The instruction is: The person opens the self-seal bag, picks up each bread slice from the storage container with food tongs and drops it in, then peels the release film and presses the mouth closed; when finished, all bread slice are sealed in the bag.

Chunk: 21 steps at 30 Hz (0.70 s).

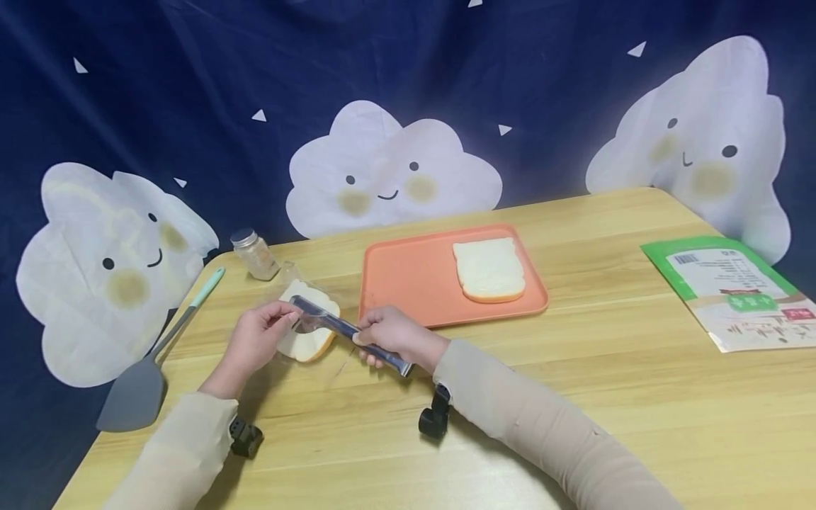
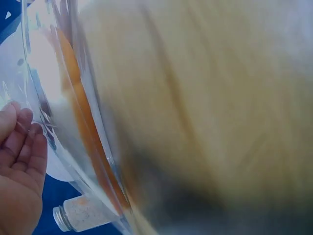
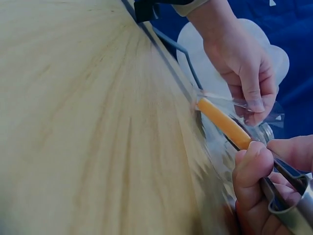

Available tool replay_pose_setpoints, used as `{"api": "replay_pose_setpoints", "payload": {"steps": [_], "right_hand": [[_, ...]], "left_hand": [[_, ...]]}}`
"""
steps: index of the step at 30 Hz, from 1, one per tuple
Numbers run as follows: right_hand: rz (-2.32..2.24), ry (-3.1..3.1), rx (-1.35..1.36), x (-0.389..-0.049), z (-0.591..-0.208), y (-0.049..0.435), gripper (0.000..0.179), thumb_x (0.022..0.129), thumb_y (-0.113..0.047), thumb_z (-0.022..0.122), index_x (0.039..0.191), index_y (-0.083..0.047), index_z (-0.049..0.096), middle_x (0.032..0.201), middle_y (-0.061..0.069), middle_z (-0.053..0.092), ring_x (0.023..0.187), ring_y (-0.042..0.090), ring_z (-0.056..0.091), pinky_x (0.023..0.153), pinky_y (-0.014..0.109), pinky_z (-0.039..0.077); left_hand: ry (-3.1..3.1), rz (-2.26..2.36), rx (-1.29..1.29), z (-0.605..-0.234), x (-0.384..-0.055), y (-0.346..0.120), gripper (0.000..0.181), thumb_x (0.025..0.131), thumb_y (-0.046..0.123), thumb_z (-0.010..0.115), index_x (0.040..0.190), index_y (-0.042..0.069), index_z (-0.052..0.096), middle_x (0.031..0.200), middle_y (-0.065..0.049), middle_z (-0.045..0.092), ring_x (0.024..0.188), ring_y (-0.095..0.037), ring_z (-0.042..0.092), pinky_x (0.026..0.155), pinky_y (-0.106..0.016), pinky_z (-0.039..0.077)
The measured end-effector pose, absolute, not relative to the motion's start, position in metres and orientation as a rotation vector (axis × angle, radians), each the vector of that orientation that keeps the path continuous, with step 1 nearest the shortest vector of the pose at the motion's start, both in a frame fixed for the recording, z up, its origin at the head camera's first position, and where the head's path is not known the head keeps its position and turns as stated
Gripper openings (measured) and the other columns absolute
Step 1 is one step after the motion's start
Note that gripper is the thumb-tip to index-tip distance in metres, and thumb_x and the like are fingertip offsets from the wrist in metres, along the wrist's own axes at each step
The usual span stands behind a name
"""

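Observation:
A slice of bread with an orange-brown crust lies inside a clear plastic bag on the left part of the table. My left hand pinches the edge of the bag between thumb and fingertips. In my right hand are metal tongs, gripped around the arms near the handle end. Their far end reaches over the bread at the bag's mouth, with the tips near my left fingertips. A second slice of bread lies on the right half of an orange tray.
A small glass jar with a metal lid stands behind the bag. On the left edge lies a grey spatula with a mint handle. A green and white food pouch rests at the right. A dark blue cloud-print curtain hangs behind the table.

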State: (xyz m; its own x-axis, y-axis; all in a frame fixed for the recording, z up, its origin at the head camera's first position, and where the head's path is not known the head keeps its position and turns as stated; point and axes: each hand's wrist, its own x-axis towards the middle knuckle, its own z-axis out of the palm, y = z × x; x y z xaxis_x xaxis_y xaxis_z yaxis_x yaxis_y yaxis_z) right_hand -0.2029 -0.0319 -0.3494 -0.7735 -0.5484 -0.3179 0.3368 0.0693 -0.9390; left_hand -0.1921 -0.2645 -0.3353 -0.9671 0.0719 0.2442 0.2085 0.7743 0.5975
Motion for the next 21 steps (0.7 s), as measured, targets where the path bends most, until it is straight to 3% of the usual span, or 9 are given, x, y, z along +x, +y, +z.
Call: {"api": "replay_pose_setpoints", "payload": {"steps": [7,21], "right_hand": [[-1.718,1.828,-0.296,-0.203,-0.349,-0.033,0.012,0.089,0.0,0.055,0.1,0.003,0.058,0.066,0.012,0.057,0.045,0.015,0.05,0.042,0.022,0.044],[-1.758,1.659,-0.162,-0.208,-0.352,-0.033,0.025,0.09,0.0,0.052,0.112,0.01,0.051,0.067,0.014,0.056,0.047,0.013,0.05,0.043,0.018,0.044]], "left_hand": [[-2.706,-0.949,-0.267,-0.33,-0.193,-0.258,0.015,0.092,0.011,0.056,0.094,0.002,0.067,0.09,-0.012,0.068,0.081,-0.012,0.055,0.07,-0.02,0.045],[-2.583,-0.994,-0.28,-0.331,-0.182,-0.257,0.011,0.089,0.008,0.061,0.09,0.001,0.068,0.088,-0.014,0.068,0.075,0.005,0.05,0.066,-0.009,0.04]]}}
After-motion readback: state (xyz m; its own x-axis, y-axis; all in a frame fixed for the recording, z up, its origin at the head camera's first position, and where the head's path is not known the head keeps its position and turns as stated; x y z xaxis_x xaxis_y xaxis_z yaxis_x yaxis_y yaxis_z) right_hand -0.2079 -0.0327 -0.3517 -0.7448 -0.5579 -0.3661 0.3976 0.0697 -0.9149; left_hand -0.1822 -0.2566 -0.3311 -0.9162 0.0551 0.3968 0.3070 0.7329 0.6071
